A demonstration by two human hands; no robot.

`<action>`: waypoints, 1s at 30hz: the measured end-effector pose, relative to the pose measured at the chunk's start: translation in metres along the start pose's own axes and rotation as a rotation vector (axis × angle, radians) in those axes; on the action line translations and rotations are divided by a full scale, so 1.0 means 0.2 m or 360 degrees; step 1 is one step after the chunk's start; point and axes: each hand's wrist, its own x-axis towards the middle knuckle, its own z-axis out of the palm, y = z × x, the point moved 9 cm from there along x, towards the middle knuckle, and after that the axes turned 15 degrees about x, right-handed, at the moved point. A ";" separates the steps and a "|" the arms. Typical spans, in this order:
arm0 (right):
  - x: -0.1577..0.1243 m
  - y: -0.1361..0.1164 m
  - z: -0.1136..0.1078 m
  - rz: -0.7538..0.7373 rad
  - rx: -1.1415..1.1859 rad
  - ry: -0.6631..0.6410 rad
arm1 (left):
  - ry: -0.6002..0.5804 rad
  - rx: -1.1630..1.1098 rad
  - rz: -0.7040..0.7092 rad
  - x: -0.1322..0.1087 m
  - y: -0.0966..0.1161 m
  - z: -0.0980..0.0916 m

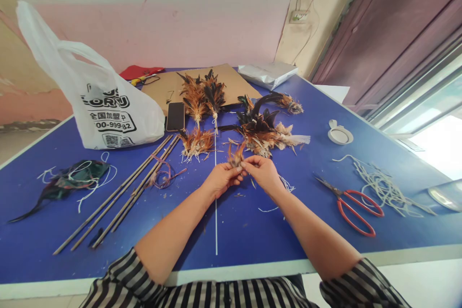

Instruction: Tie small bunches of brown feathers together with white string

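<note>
Over the white centre line of the blue desk, the person's left hand and right hand meet around a small tuft of orange-brown feathers. Both grips are narrow: the fingertips pinch the quill ends from either side, which lets the plumes stand up and fan away from the body. The tuft looks to be held just clear of the surface, though I cannot be sure it is not touching.

Just beyond the hands lies a loose heap of black and rust feathers, close enough to pick from without leaning. A ginger feather clump sits to its left. Farther back, tied feather bunches rest on a brown cardboard sheet, apart from the loose stock. A black phone lies beside them, against a white plastic carrier bag.

Thin bamboo sticks lie in a slanting row on the left. Past them is a dark green feather bunch tangled in white cord. On the right, red-handled scissors lie near the right forearm with their blades pointing inward, and a tangle of white string lies just past them
</note>
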 end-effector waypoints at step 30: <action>-0.11 0.18 0.18 0.0809 0.0823 -0.0629 | -0.0300 -0.0457 -0.0054 -0.06 0.00 0.12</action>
